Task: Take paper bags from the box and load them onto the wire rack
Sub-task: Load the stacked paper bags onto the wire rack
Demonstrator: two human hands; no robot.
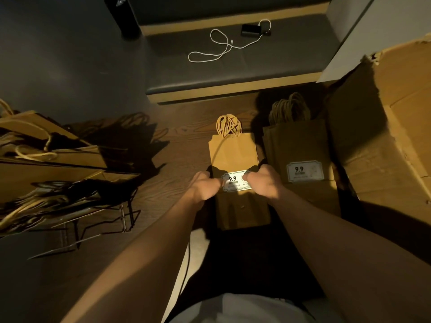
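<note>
A stack of flat brown paper bags [233, 155] with twisted handles lies on the wooden floor in front of me, a white "9.9" label [235, 181] on top. My left hand [205, 186] grips the stack's left edge beside the label. My right hand [263, 183] grips its right edge. A second labelled stack of bags [300, 145] lies just to the right. The torn cardboard box [384, 136] stands open at the far right. The wire rack [98, 217] at the left holds several bags [46, 159].
A dark cushioned bench [233, 66] runs across the back, with a white cable [221, 45] and a small black device [250, 29] on it. A black cylinder [122, 15] stands at the back left. A thin black cord [186, 264] hangs between my arms.
</note>
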